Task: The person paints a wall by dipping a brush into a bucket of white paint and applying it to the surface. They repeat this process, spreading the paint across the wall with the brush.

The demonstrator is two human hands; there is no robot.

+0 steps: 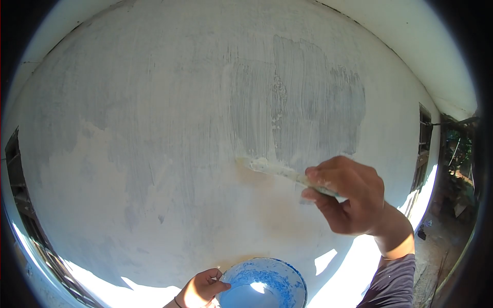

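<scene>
My right hand (349, 195) pinches the handle of a paintbrush (277, 169), fingers closed around it. The brush points left, its pale, paint-coated bristle end at the wall (154, 128); whether the tip touches cannot be made out for sure. Just above the brush lies a darker grey, streaky patch (308, 97) that looks wet. Low in the view, my left hand (200, 289) grips the rim of a blue bucket (291, 277), thumb over the edge. Blue flecks and pale smears coat the bucket's inner wall, and a bright sun spot falls inside it.
A dark-framed window opening (19, 190) is at the far left, and another window (423, 149) at the right. Beyond the wall's right end are ground (429, 262) and dark foliage. A pale ceiling edge (411, 41) curves overhead. Sunlight strikes the lower wall.
</scene>
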